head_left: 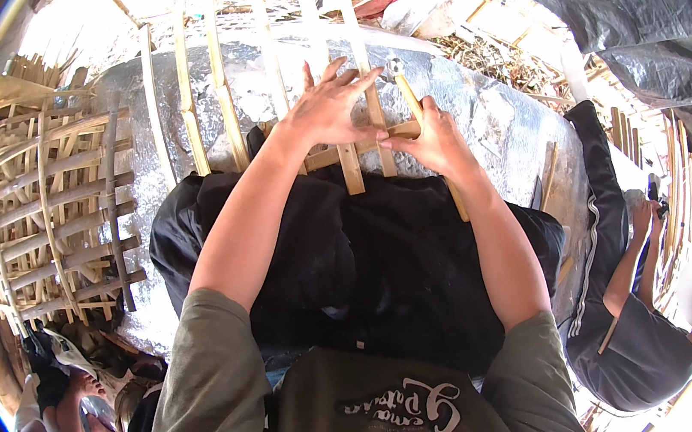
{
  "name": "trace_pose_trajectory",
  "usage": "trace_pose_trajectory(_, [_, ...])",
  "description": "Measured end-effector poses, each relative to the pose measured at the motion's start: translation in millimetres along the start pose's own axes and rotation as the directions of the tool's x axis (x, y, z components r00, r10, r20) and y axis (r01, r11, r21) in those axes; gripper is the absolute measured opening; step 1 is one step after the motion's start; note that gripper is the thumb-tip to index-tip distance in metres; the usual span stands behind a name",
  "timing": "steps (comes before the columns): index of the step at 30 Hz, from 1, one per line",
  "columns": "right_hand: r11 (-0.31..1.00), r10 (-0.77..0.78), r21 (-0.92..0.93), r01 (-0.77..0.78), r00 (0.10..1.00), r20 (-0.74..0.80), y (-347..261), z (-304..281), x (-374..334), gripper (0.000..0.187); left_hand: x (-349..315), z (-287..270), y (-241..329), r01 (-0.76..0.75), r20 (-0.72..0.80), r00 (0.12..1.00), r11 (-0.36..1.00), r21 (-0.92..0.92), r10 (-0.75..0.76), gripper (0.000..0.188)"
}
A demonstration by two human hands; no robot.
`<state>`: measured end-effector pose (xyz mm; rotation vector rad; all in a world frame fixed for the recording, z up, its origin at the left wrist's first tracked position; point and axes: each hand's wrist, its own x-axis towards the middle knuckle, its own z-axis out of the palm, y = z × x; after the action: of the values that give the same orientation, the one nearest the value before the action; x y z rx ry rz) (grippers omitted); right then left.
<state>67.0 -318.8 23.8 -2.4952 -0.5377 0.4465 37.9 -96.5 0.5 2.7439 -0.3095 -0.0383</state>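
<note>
My right hand (437,137) is closed around a hammer (408,92), whose pale wooden handle runs down past my wrist and whose metal head points away from me. My left hand (333,107) has its fingers spread over the wooden slats, its thumb close to my right thumb. Whether a small item sits between the thumbs cannot be made out. Beneath my hands a short cross slat (323,159) lies across the long slats (352,169), near my lap. More long pale slats (225,101) stretch away side by side on the left.
A shiny silver sheet (484,113) covers the ground under the slats. At the left stands a woven bamboo lattice (51,209). A person in black (638,344) sits at the right, hands on a dark tool (652,191). Other people's limbs (68,414) show at lower left.
</note>
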Motion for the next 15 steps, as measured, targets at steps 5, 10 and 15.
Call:
trace_pose_trajectory(5, [1.000,0.000,-0.001,0.000,1.000,-0.018,2,-1,-5,0.096,3,1,0,-0.004,-0.028,1.000,1.000,-0.007,0.004,0.108])
trace_pose_trajectory(10, [0.996,0.010,0.094,-0.001,0.995,-0.095,1,-16,-7,0.102,3,6,4,-0.006,-0.167,0.986,0.998,0.060,0.016,0.104])
trace_pose_trajectory(15, [0.981,0.121,0.168,-0.091,0.976,-0.180,25,-25,-4,0.084,9,7,12,-0.023,-0.183,0.983,0.999,0.022,0.027,0.102])
